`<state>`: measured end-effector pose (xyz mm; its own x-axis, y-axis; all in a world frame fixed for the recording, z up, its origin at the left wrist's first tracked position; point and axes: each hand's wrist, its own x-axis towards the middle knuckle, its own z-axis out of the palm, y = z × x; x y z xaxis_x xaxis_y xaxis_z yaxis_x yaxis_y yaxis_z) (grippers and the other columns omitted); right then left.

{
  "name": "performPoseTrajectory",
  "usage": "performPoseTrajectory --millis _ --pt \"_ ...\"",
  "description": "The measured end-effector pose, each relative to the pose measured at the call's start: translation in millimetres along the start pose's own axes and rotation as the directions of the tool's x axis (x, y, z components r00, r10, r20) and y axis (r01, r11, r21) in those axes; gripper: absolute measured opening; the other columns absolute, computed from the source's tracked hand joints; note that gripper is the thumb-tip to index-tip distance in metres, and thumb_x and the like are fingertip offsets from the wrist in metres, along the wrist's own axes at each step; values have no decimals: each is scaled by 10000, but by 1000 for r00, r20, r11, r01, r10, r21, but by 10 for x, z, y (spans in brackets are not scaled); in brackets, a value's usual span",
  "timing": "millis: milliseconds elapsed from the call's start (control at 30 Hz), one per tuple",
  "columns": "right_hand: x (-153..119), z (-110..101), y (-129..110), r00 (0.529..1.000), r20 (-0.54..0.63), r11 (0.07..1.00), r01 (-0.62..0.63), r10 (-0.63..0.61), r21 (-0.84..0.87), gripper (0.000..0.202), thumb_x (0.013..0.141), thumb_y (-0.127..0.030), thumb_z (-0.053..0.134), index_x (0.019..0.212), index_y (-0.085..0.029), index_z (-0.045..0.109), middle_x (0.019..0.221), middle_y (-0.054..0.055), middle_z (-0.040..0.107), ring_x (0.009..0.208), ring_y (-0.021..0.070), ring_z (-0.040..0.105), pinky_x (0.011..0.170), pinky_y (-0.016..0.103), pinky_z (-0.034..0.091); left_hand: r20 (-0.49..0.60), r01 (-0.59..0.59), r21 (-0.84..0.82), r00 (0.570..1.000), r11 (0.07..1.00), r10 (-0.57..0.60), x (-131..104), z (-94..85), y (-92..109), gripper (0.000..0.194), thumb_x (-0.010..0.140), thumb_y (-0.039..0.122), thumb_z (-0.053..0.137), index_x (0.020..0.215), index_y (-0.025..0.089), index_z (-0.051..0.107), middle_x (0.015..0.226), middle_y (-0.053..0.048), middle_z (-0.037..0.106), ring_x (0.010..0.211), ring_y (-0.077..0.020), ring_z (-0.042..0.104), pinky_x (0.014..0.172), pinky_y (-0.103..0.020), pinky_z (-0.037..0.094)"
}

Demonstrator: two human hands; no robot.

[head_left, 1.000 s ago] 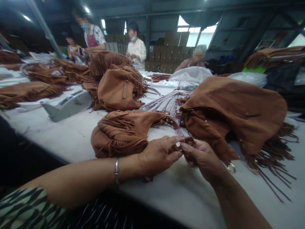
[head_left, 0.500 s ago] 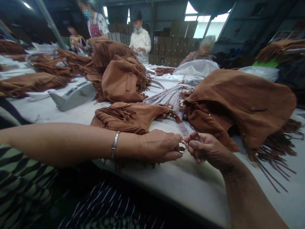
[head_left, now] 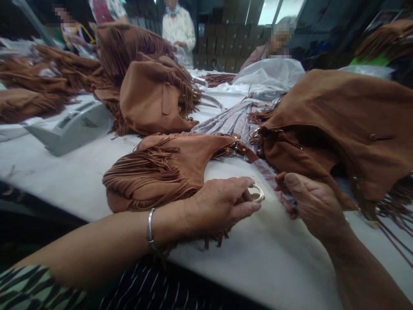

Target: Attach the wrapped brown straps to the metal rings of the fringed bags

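Between the thumb and forefinger of my left hand [head_left: 222, 200] is a round gold-coloured metal ring [head_left: 258, 193]. My right hand [head_left: 311, 200], a short way to the right, pinches the brown end of a strap [head_left: 266, 170] partly wrapped in clear plastic. The strap runs back to metal fittings [head_left: 238, 145] on a brown fringed bag [head_left: 190, 157]. That bag lies on the white table behind my left hand and forearm, which hide part of it. The ring and the strap end are apart.
A larger brown bag [head_left: 348, 103] lies at the right, fringe hanging down. More fringed bags [head_left: 145, 99] are heaped at the back left near a grey plastic device [head_left: 74, 127]. Plastic-wrapped straps [head_left: 226, 118] lie mid-table. Several people are across the table [head_left: 97, 172].
My hands have moved apart, the right one going right with the strap end. The ring stays in my left hand. The camera view has tilted down.
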<state>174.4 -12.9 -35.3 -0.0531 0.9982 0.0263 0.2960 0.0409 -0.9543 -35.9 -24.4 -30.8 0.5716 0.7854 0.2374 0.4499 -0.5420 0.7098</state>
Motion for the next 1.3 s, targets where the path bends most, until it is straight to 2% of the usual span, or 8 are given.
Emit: performPoseTrajectory --millis 133,267,400,800,933,1067,1167,1300 --pt "-38 13 -73 1000 16 1000 -13 13 9 389 852 -546 549 814 -163 609 526 -22 479 345 61 391 311 184 281 52 23 45 998 999 -26 -4 24 -27 197 889 369 528 878 172 537 797 -1 596 683 -110 531 613 -210 401" --pt "-52 12 -79 984 171 999 -47 50 -19 448 830 -579 548 756 -142 615 557 -18 462 333 54 373 268 171 266 142 14 117 989 993 -30 -12 69 -19 236 895 398 506 888 164 537 814 -22 610 669 -129 551 599 -230 412" --pt "-30 -20 -47 951 300 996 -66 79 -53 469 839 -591 523 688 -151 586 488 -42 388 334 51 331 268 155 244 204 -70 179 978 981 33 -18 78 -11 238 897 388 507 917 153 536 851 -41 622 727 -162 580 630 -254 428" --pt "-18 -37 -60 874 464 988 -110 146 -104 499 826 -603 525 602 -157 533 511 -33 400 359 55 339 287 166 248 271 -164 176 956 971 113 -31 41 23 220 912 355 490 951 143 530 903 -46 623 766 -154 575 685 -247 437" --pt "27 -84 -13 821 543 985 -142 174 -100 514 831 -606 512 576 -159 502 491 -41 383 334 44 296 295 180 192 305 -205 165 941 965 148 -35 30 23 203 907 340 506 954 145 533 907 -45 622 770 -148 570 692 -244 432" --pt "83 -96 -20 719 665 977 -196 202 -85 518 802 -617 538 552 -167 479 447 -48 382 301 35 259 308 195 105 288 -245 136 937 960 199 -46 41 -1 225 902 362 517 952 145 545 874 -42 615 758 -143 567 689 -240 426" --pt "97 -103 -54 668 708 971 -210 230 -118 504 765 -608 592 547 -158 523 455 -36 425 297 37 284 302 195 115 273 -243 109 940 964 206 -63 53 -15 235 900 375 519 941 148 565 860 -37 615 736 -134 564 668 -227 416" --pt "48 -117 -94 667 710 974 -172 225 -146 486 757 -584 620 555 -145 569 462 -32 436 311 39 300 301 186 157 263 -223 115 947 968 187 -71 73 -25 232 888 369 536 921 143 577 846 -33 618 711 -127 558 651 -219 406"
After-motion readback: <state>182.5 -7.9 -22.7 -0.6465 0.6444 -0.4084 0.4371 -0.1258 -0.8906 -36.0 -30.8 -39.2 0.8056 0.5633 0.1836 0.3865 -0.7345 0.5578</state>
